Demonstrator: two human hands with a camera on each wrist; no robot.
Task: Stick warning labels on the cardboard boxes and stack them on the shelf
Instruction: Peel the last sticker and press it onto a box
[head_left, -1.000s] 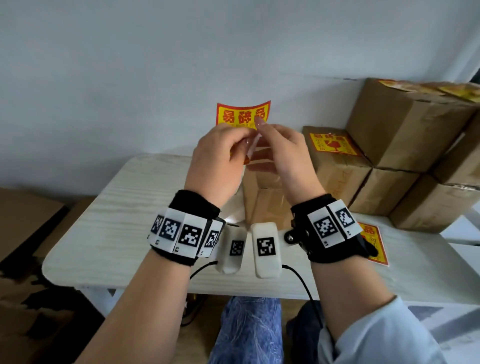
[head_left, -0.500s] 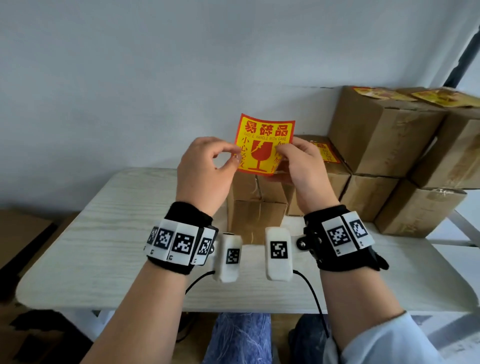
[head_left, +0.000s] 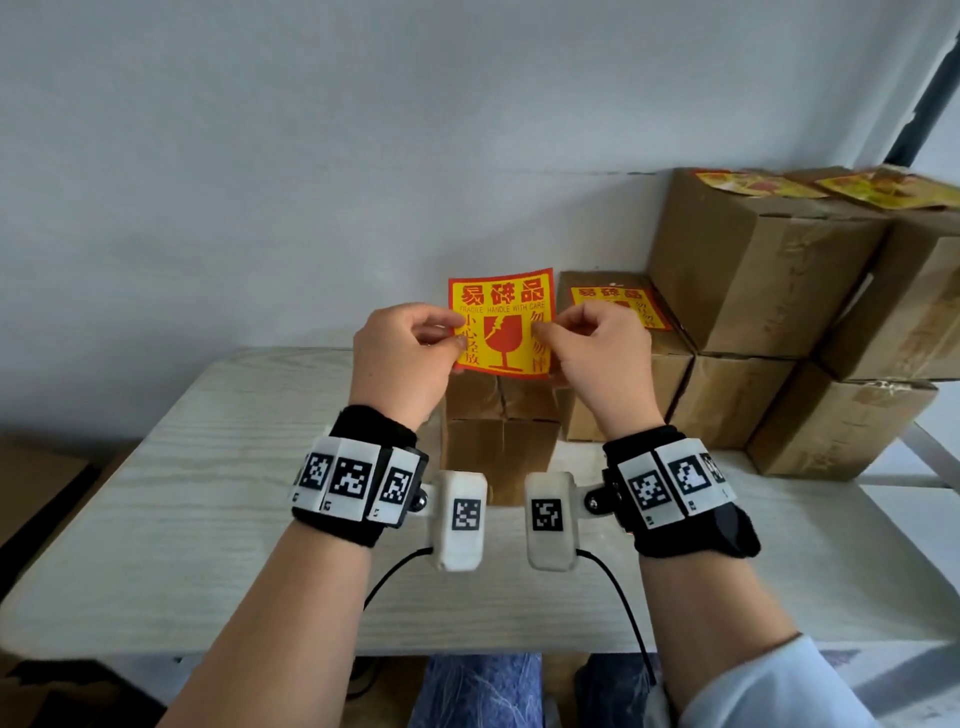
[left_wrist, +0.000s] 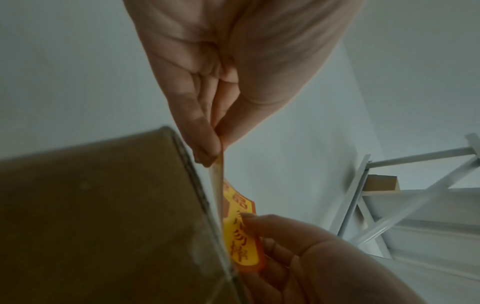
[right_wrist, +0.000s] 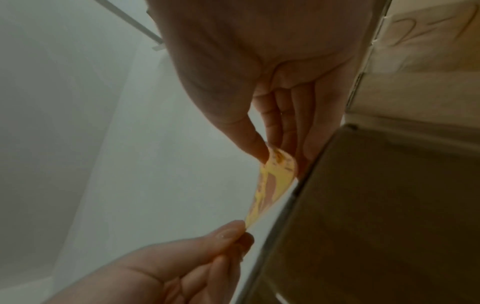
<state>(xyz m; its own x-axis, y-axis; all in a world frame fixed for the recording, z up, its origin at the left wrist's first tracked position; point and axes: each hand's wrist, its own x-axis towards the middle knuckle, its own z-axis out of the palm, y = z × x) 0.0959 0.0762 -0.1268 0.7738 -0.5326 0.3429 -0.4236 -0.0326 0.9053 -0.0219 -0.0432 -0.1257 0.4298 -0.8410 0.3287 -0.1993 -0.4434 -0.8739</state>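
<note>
A yellow and red fragile warning label (head_left: 501, 322) is held flat between both hands, just above a plain cardboard box (head_left: 501, 431) on the table. My left hand (head_left: 410, 348) pinches the label's left edge, and my right hand (head_left: 592, 348) pinches its right edge. In the left wrist view the label (left_wrist: 239, 232) hangs close beside the box's edge (left_wrist: 197, 195), with my left fingertips (left_wrist: 207, 152) pinching it. The right wrist view shows the label (right_wrist: 270, 185) bowed between thumb and fingers next to the box (right_wrist: 376, 216). Whether the label touches the box I cannot tell.
A labelled box (head_left: 623, 364) stands just right of the plain one. Several more cardboard boxes (head_left: 769, 270) are stacked at the back right, some with labels on top. The pale wooden table (head_left: 208, 519) runs left and front. A white metal shelf frame (left_wrist: 389, 195) stands to the right.
Both hands have turned the label face-on and brought it down from above onto the plain box's top level. The head view has shifted slightly.
</note>
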